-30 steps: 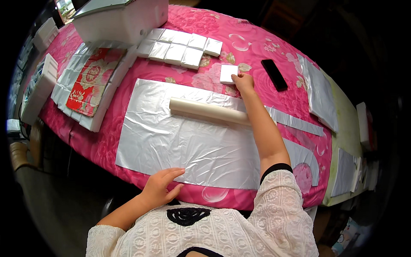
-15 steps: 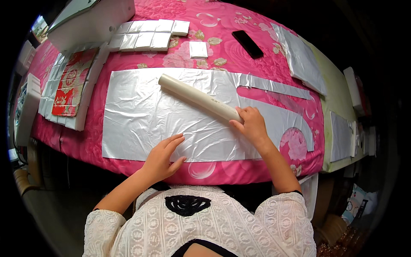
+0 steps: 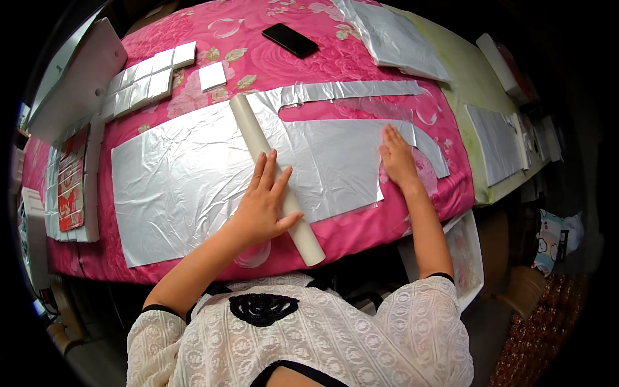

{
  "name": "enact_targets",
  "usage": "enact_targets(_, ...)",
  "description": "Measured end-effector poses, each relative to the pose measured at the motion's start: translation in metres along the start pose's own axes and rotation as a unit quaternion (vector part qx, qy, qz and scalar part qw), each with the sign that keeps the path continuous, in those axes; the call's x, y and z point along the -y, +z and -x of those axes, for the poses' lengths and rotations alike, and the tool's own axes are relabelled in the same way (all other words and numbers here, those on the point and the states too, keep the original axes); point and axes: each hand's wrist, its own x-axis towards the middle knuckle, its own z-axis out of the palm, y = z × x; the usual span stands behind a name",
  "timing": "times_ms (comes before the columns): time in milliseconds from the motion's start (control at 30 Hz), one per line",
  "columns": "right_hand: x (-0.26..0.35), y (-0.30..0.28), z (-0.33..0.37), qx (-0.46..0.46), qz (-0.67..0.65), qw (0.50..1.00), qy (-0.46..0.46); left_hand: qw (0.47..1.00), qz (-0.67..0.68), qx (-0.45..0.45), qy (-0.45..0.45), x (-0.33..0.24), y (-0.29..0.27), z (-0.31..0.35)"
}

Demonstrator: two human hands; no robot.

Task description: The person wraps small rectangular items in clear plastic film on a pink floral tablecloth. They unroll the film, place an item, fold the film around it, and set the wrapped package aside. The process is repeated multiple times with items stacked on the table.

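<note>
A wrinkled silver plastic sheet [image 3: 177,187] lies flat before me, with a long slot and a rounded cut-out at its right end. Across its middle rests a pale round tube [image 3: 248,126], slanting so that its near end passes the sheet's front edge. My left hand [image 3: 263,197] lies on the tube with fingers spread, not wrapped round it. Flat on the right part of the sheet, beside the rounded cut-out, is my right hand [image 3: 398,157], its fingers stretched out and holding nothing.
Silver packets [image 3: 145,80] stand in rows at far left by a white box [image 3: 97,64]. One single packet [image 3: 212,77] and a black phone [image 3: 290,40] lie beyond the sheet. Left is a red printed card [image 3: 72,180]; far right, folded silver sheets [image 3: 393,39].
The tube has turned steeper, its near end now past the sheet's front edge. My right hand has let go of it and moved right onto the sheet; my left hand has come onto the tube.
</note>
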Motion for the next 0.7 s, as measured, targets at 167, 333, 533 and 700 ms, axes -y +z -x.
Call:
enact_targets(167,-0.091,-0.030,0.027,-0.131,0.090,0.977,0.139,0.999,0.016,0.023,0.028,-0.007,0.001,-0.009)
enact_targets(333,-0.070,-0.036,0.028,-0.210,0.098,0.961,0.149,0.998,0.016,0.028,0.049,-0.009,-0.001,-0.011)
enact_targets(533,0.053,-0.045,0.012,-0.177,-0.237,0.944,0.146,0.987,0.145,-0.035,0.059,-0.012,-0.005,-0.008)
enact_targets(700,0.207,-0.034,0.035,0.053,-0.385,0.921,-0.016,0.731,0.636,0.036,-0.244,-0.022,-0.024,-0.005)
